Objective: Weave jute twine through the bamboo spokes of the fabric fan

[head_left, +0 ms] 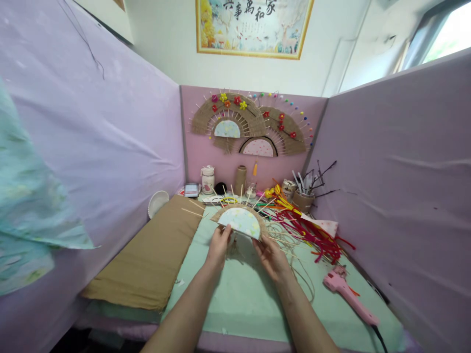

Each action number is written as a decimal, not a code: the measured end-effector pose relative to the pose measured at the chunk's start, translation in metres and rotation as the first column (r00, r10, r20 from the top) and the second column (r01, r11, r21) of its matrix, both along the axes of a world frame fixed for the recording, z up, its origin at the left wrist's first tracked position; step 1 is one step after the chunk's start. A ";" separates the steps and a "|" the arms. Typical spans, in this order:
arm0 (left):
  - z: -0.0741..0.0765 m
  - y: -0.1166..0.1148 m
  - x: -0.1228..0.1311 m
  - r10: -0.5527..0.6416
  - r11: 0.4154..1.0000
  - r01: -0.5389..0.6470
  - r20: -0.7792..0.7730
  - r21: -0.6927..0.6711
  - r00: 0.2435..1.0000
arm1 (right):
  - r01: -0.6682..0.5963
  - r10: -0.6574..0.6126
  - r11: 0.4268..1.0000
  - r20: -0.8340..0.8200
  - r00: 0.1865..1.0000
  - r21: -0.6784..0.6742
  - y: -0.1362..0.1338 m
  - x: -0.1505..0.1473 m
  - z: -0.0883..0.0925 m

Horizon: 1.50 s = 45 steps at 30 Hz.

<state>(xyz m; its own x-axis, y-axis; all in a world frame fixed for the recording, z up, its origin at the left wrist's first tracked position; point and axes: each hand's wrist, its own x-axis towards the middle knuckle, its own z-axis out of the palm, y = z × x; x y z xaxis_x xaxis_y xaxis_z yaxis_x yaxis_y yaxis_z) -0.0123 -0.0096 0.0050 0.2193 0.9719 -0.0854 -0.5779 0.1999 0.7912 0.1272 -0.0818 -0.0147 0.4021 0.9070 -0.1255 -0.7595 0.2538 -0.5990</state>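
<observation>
Between my hands is a half-round fan piece (240, 220), raised over the table. Its centre is pale blue patterned fabric, edged with a brown twine band, and thin wooden sticks radiate outward from it. My left hand (220, 243) grips the lower left edge, thumb on the front. At the lower right edge, my right hand (271, 256) pinches the piece near the twine band. Loose twine (303, 282) trails to the right and below the fan. Most of my fingers are hidden behind it.
A brown cardboard sheet (147, 255) lies left on the green-covered table (243, 304). At right are a pink glue gun (349, 294) and red and yellow fuzzy stems (312, 235). Behind stand a white jar (208, 180) and a twine cone (240, 177). Decorated fans (253, 115) hang on the panel.
</observation>
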 end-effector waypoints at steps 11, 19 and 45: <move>-0.001 -0.047 0.032 -0.338 0.941 0.332 -0.103 -0.070 0.936 | 0.084 -0.085 0.996 0.033 0.996 0.042 -0.009 -0.006 0.010; 0.010 -0.037 0.048 -0.647 0.749 0.655 0.103 -0.105 0.756 | 0.060 -0.064 0.998 0.108 0.992 0.034 -0.023 -0.026 0.012; 0.019 0.007 -0.011 -0.646 0.717 0.685 0.245 -0.134 0.723 | 0.070 -0.021 0.994 0.463 0.886 -0.089 -0.080 0.046 0.016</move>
